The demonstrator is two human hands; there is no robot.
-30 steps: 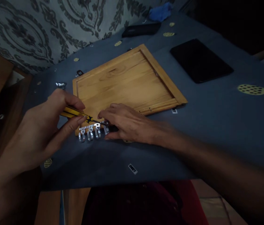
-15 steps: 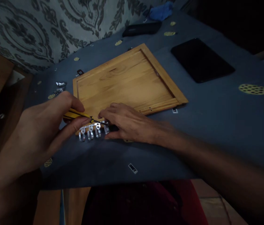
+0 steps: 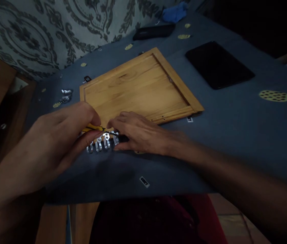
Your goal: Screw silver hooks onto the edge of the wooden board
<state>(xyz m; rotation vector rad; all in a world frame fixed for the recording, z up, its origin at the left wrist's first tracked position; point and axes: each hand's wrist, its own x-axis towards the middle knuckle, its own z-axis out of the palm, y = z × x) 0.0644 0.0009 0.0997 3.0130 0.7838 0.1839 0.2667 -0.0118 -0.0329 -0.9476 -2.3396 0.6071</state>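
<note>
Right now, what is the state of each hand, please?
Left hand: closed, holding the yellow-handled screwdriver.
Right hand: curled beside the metal hooks; whether it grips one cannot be told.

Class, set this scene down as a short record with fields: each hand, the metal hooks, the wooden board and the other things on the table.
Left hand: grips a yellow-handled screwdriver, its tip end near the hooks
Right hand: at the board's near edge, beside the rightmost visible hook; exact grip hidden
Metal hooks: four visible, in a row along the near edge
Wooden board: lies flat, raised rim
Beyond the board: black phone-like object, blue cloth
Right of the board: black flat slab
</note>
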